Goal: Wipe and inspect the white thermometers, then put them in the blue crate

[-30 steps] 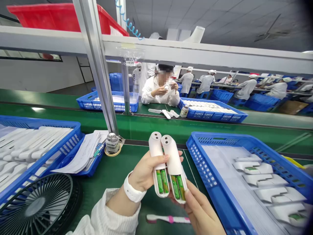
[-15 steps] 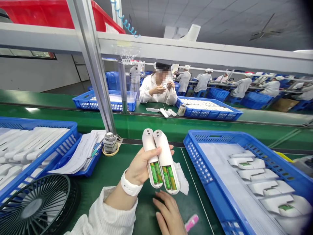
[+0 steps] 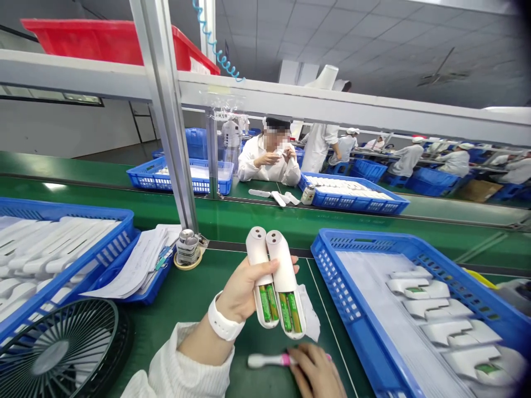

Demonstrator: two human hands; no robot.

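My left hand (image 3: 253,279) is closed around two white handheld devices, held side by side and tilted. The left device (image 3: 258,254) and the right device (image 3: 282,260) each have two dark holes at the top end. Their lower compartments are uncovered and show green batteries (image 3: 267,303). Below them, my right hand (image 3: 317,370) has its fingers closed over the pink handle of a toothbrush (image 3: 265,361), whose white head points left. The fingertips' grip is partly hidden. A crumpled white tissue (image 3: 309,315) lies just behind the right device.
A blue basket (image 3: 357,326) of white devices on sheets stands at right; another blue basket (image 3: 120,221) is at left. Near it are papers (image 3: 133,260), a small jar (image 3: 187,249) and a black fan (image 3: 56,354). A metal post (image 3: 166,110) rises ahead; a co-worker (image 3: 269,157) sits opposite.
My right hand has moved right, and the toothbrush beneath it now lies crosswise with its white head showing. The left hand still holds both devices. The view has tilted slightly up.
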